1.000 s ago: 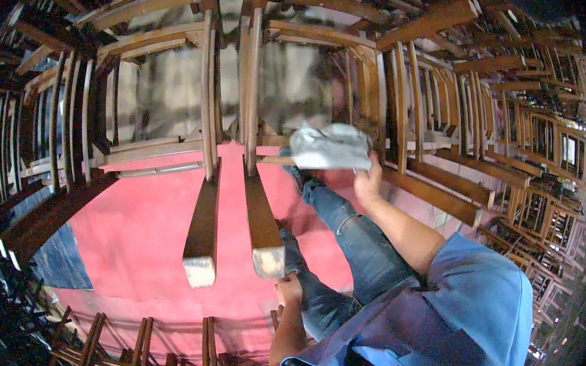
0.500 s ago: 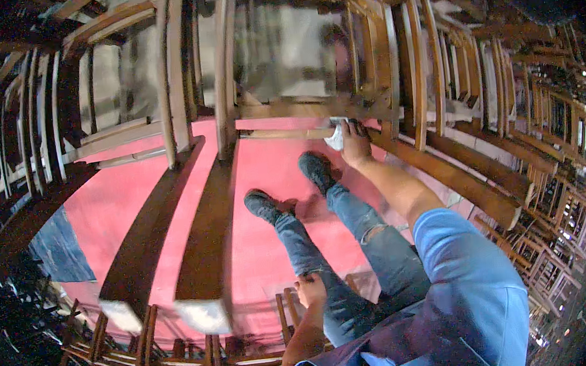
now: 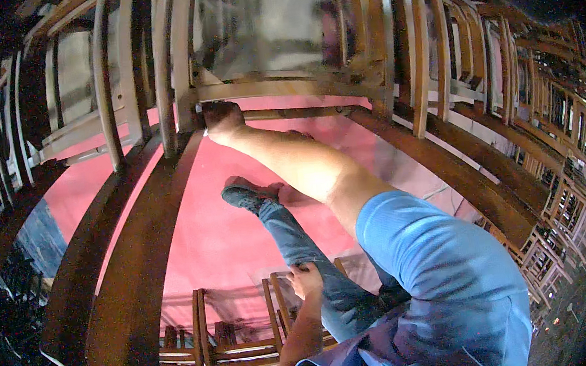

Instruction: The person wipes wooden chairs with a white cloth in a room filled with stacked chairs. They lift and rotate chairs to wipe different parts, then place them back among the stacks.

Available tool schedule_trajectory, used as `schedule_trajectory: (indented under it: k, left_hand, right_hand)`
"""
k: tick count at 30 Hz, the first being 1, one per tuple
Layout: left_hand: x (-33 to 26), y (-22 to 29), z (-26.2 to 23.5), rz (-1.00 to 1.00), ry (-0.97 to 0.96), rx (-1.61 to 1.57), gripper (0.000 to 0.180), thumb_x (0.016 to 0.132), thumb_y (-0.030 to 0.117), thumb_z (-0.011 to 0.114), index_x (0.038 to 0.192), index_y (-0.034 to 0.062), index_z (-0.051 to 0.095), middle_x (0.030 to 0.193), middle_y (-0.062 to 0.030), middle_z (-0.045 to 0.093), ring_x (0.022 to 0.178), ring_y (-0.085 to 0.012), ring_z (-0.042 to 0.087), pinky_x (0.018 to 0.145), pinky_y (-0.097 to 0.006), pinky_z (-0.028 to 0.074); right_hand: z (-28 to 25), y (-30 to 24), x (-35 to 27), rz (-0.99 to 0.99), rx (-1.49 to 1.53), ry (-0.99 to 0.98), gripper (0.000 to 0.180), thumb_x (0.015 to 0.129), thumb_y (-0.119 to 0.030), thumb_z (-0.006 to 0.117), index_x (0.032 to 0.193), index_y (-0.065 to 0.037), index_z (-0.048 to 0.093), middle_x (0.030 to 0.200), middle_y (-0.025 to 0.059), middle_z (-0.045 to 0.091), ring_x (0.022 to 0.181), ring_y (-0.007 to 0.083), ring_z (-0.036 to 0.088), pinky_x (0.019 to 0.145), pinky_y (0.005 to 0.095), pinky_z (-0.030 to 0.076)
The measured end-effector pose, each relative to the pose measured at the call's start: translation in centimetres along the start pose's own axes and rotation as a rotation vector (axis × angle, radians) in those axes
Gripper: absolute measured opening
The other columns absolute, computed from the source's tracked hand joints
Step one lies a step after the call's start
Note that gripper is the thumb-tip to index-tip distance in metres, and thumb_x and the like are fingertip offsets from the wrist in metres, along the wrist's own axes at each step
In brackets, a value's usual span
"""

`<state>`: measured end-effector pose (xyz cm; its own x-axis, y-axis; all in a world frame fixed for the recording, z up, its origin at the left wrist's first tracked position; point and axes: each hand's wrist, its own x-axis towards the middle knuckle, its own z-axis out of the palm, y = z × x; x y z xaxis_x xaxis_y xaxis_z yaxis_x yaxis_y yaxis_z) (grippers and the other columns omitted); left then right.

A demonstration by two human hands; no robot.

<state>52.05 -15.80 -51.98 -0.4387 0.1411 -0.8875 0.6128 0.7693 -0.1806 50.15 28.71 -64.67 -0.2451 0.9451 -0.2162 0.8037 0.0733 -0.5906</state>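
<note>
One right hand (image 3: 225, 117) at one wooden frame (image 3: 284, 88), one left hand (image 3: 306, 280) on one trouser-leg (image 3: 333, 288) — whether fingers grip, I cannot tell.

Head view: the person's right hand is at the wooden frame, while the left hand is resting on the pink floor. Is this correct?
Not quite: the place of the left hand is wrong. The head view shows it resting on the leg of the jeans, around the knee. The right hand is indeed at the wooden frame.
</note>
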Motion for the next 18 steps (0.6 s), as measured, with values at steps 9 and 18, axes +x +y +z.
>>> schedule_trajectory:
  k: [9, 18]
  left_hand:
    - [-0.3, -0.5, -1.1, -0.058, -0.002, -0.04, 0.056, 0.086, 0.044, 0.051, 0.127, 0.0058, 0.05, 0.124, -0.0258, 0.052, 0.112, -0.0434, 0.058, 0.091, -0.055, 0.049]
    - [0.9, -2.6, -1.1, -0.119, -0.021, -0.187, 0.059, 0.087, 0.045, 0.053, 0.131, 0.0059, 0.046, 0.124, -0.0251, 0.053, 0.112, -0.0434, 0.058, 0.092, -0.054, 0.049]
  right_hand:
    - [-7.8, 15.2, -13.6, -0.028, -0.378, -0.065, 0.046, 0.085, -0.016, 0.057, 0.129, -0.005, 0.051, 0.124, 0.0171, 0.06, 0.116, 0.0354, 0.058, 0.105, 0.0529, 0.038]
    - [-11.6, 17.7, -17.7, 0.217, -1.403, -0.478, 0.057, 0.097, -0.023, 0.043, 0.15, -0.003, 0.037, 0.158, 0.0137, 0.033, 0.147, 0.0395, 0.025, 0.118, 0.0633, 0.005]
